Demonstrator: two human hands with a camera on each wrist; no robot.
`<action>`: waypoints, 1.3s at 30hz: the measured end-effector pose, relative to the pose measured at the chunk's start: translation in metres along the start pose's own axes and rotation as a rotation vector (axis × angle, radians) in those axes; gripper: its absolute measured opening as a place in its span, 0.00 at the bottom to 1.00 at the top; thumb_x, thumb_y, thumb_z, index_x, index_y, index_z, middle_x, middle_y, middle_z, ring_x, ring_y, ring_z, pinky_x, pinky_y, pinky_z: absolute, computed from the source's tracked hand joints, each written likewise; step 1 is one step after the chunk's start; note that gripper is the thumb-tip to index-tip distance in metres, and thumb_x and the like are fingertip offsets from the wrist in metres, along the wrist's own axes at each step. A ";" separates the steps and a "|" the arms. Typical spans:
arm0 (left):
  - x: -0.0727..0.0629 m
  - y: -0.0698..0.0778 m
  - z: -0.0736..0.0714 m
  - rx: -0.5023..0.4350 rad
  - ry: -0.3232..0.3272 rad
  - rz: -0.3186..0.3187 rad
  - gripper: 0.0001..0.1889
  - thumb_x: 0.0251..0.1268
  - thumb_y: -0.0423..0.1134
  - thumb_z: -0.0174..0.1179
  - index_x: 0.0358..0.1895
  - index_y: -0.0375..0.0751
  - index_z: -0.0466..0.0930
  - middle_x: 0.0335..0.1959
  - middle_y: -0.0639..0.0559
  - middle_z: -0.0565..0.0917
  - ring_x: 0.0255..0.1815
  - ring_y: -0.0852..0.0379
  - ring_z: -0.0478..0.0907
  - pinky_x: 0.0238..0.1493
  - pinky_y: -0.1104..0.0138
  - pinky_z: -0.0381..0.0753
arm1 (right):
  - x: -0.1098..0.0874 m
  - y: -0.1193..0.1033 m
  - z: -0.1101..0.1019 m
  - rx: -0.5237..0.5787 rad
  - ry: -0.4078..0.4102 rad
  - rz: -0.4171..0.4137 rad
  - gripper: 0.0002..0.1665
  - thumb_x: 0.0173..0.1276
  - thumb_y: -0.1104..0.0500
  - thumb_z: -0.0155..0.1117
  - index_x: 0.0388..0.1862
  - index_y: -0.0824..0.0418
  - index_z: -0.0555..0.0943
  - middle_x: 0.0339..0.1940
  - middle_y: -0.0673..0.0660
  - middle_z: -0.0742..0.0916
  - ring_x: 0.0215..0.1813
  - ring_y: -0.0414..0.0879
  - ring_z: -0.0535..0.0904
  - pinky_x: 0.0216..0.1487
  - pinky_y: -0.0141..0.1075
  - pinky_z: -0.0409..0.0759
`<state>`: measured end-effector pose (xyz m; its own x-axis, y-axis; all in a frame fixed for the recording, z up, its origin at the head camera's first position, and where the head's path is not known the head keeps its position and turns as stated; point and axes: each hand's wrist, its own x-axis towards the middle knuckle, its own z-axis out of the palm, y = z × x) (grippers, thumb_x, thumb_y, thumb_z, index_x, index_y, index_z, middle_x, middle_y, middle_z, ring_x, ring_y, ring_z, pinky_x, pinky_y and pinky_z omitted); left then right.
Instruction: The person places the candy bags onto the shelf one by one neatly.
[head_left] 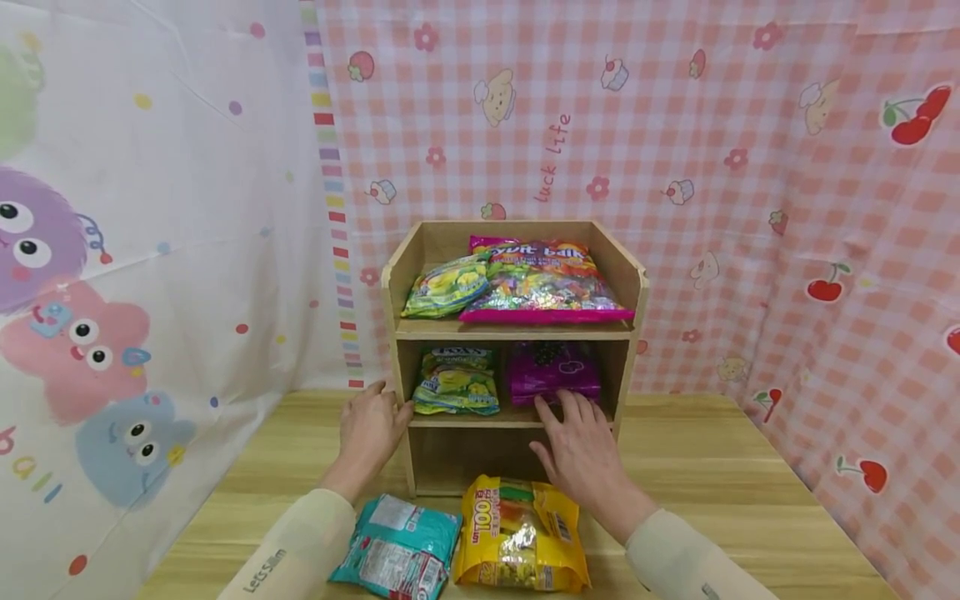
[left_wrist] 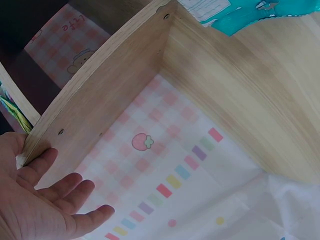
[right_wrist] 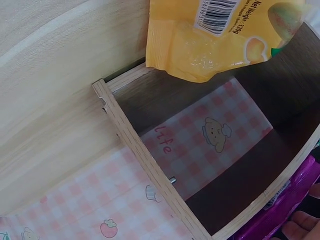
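A small wooden shelf (head_left: 517, 331) stands on the table with snack bags on its tiers. My left hand (head_left: 372, 423) holds its left side panel (left_wrist: 110, 75), the front edge between thumb and index finger, the other fingers loose. On the middle tier, a purple bag (head_left: 553, 377) lies at the right. The extended fingertips of my right hand (head_left: 583, 446) touch its front; the right wrist view catches only a few fingers (right_wrist: 300, 225) beside the bag. Left of it on that tier is a green-yellow candy bag (head_left: 457, 383).
The top tier carries a colourful fruit candy bag (head_left: 551, 279) and another green-yellow bag (head_left: 448, 287). In front of the shelf, a teal bag (head_left: 401, 546) and a yellow bag (head_left: 522, 537) lie on the wood-grain table (head_left: 697, 492). Patterned cloths (head_left: 652, 125) hang behind and beside.
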<state>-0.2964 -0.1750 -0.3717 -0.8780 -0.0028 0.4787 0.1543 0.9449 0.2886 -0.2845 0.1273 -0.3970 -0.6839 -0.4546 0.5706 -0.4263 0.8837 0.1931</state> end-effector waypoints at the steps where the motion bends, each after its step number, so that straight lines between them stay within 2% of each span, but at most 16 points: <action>1: 0.000 0.000 0.000 0.000 0.003 0.001 0.16 0.69 0.45 0.60 0.33 0.32 0.86 0.60 0.31 0.78 0.58 0.31 0.75 0.59 0.36 0.67 | -0.001 0.000 -0.001 0.006 0.004 -0.004 0.36 0.69 0.42 0.63 0.70 0.58 0.72 0.62 0.69 0.74 0.62 0.64 0.72 0.61 0.57 0.73; 9: 0.001 -0.001 0.000 0.016 0.013 0.009 0.17 0.69 0.45 0.61 0.33 0.32 0.86 0.59 0.31 0.78 0.57 0.32 0.76 0.58 0.36 0.68 | -0.011 -0.006 -0.004 0.065 0.024 -0.097 0.33 0.70 0.43 0.63 0.68 0.59 0.75 0.66 0.68 0.74 0.64 0.63 0.72 0.64 0.57 0.71; 13: 0.001 -0.001 0.000 0.019 0.015 0.007 0.17 0.69 0.45 0.60 0.33 0.32 0.86 0.59 0.31 0.78 0.57 0.32 0.77 0.58 0.36 0.68 | -0.018 -0.011 -0.005 0.081 -0.009 -0.149 0.34 0.70 0.41 0.62 0.68 0.59 0.75 0.65 0.66 0.76 0.63 0.61 0.74 0.64 0.55 0.72; 16: 0.001 -0.001 0.000 0.018 0.014 0.004 0.17 0.69 0.45 0.60 0.33 0.32 0.86 0.59 0.31 0.78 0.57 0.31 0.76 0.59 0.36 0.67 | -0.024 -0.017 -0.006 0.117 -0.084 -0.192 0.36 0.71 0.39 0.60 0.70 0.59 0.74 0.66 0.64 0.76 0.65 0.59 0.73 0.66 0.54 0.70; 22: 0.001 -0.002 0.000 0.013 0.018 0.005 0.17 0.69 0.45 0.61 0.33 0.32 0.85 0.59 0.31 0.78 0.57 0.31 0.76 0.59 0.36 0.67 | -0.036 -0.029 -0.008 0.247 -0.297 -0.240 0.43 0.72 0.32 0.52 0.75 0.58 0.68 0.74 0.63 0.70 0.71 0.58 0.68 0.70 0.51 0.66; 28: 0.000 -0.002 0.001 0.012 0.014 0.002 0.17 0.69 0.45 0.61 0.34 0.32 0.85 0.60 0.31 0.78 0.57 0.31 0.76 0.59 0.36 0.67 | -0.053 -0.038 -0.007 0.343 -0.452 -0.298 0.50 0.69 0.27 0.49 0.79 0.56 0.59 0.78 0.64 0.63 0.73 0.61 0.65 0.67 0.53 0.69; 31: 0.000 -0.002 0.001 0.011 0.013 0.000 0.17 0.69 0.45 0.61 0.34 0.32 0.86 0.60 0.31 0.78 0.57 0.31 0.76 0.59 0.36 0.67 | -0.062 -0.043 -0.002 0.329 -0.509 -0.329 0.51 0.69 0.26 0.49 0.79 0.56 0.59 0.77 0.63 0.65 0.72 0.62 0.66 0.65 0.52 0.71; 36: 0.000 -0.002 0.002 0.009 0.016 0.002 0.17 0.68 0.45 0.61 0.33 0.32 0.86 0.59 0.31 0.78 0.57 0.31 0.76 0.59 0.36 0.67 | -0.071 -0.048 0.012 0.223 -0.611 -0.362 0.52 0.66 0.24 0.49 0.78 0.55 0.61 0.76 0.61 0.67 0.72 0.59 0.66 0.64 0.47 0.73; 39: 0.000 -0.002 0.003 0.002 0.020 0.004 0.17 0.68 0.45 0.61 0.32 0.32 0.85 0.59 0.31 0.78 0.57 0.31 0.76 0.59 0.35 0.67 | -0.078 -0.052 0.020 0.228 -0.614 -0.350 0.51 0.67 0.25 0.49 0.78 0.55 0.62 0.76 0.61 0.67 0.72 0.58 0.67 0.62 0.48 0.76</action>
<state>-0.2976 -0.1757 -0.3746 -0.8680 -0.0052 0.4965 0.1570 0.9458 0.2844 -0.2211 0.1151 -0.4678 -0.6650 -0.7448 -0.0557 -0.7466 0.6612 0.0735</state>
